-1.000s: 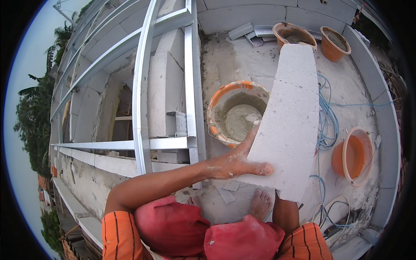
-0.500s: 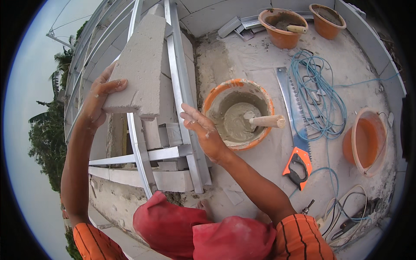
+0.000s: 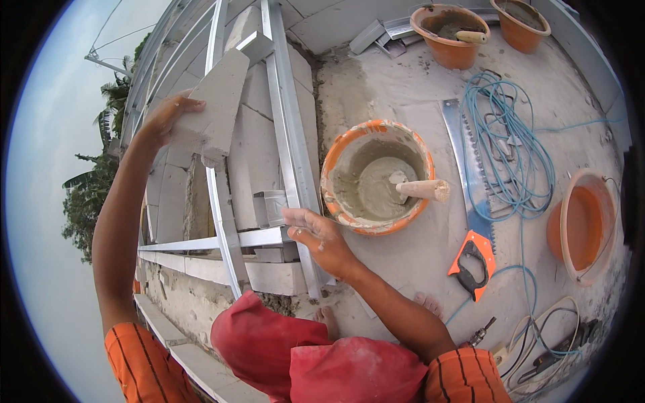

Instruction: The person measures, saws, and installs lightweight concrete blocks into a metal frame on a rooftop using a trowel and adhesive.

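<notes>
My left hand (image 3: 168, 122) grips a pale grey aerated concrete block (image 3: 213, 107) by its left side, thumb on its face. The block has a slanted cut edge and a rough lower end, and is held among the metal studs of a frame. My right hand (image 3: 326, 245) is open, fingers stretched out beside a shiny metal channel (image 3: 290, 127); whether the fingertips touch it I cannot tell. Right of that hand stands an orange bucket (image 3: 328, 181) of wet grey mortar (image 3: 383, 181), with a wooden-handled tool (image 3: 424, 190) leaning in it.
A handsaw (image 3: 472, 255) with an orange handle lies beside a coiled blue hose or cable (image 3: 531, 195). Two orange mortar buckets (image 3: 451, 55) stand at the back. An orange pail (image 3: 557, 232) sits at right. Block walls (image 3: 329, 30) border the floor; a drop lies left.
The block has moved down and away from my right hand, turning slightly, still in my left hand. My right hand has dropped a little along the metal channel. The whole view has shifted slightly.
</notes>
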Tool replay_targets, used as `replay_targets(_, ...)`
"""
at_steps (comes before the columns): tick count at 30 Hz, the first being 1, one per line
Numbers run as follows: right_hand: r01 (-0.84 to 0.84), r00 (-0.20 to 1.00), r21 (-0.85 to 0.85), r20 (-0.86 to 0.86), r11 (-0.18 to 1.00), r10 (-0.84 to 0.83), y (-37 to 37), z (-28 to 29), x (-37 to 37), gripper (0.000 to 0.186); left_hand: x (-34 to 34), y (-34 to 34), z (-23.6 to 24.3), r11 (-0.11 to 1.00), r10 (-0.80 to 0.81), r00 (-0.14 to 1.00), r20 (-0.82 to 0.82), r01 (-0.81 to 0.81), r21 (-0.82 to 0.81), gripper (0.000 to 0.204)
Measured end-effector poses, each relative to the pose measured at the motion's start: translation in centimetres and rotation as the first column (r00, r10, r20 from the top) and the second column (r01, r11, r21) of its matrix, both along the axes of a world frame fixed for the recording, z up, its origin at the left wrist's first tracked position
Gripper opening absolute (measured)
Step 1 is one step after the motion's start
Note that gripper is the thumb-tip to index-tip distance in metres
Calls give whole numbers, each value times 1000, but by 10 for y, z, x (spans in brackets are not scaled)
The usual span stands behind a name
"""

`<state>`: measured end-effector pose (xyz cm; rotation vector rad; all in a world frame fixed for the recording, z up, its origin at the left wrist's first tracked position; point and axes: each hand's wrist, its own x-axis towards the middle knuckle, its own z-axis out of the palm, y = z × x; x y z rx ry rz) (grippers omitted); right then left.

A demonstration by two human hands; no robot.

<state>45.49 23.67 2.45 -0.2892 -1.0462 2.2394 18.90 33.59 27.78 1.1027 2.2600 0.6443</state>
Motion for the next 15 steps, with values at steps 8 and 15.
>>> replay_targets(8, 34, 999, -22, -12, 999, -35, -4, -8, 5, 41, -12, 20, -31, 995, 99, 995, -18, -99, -34, 40)
replay_targets(15, 22, 1000, -32, 0, 999, -22, -6, -11, 2, 39, 8, 22, -26, 987, 146, 989, -37, -148, -66, 43)
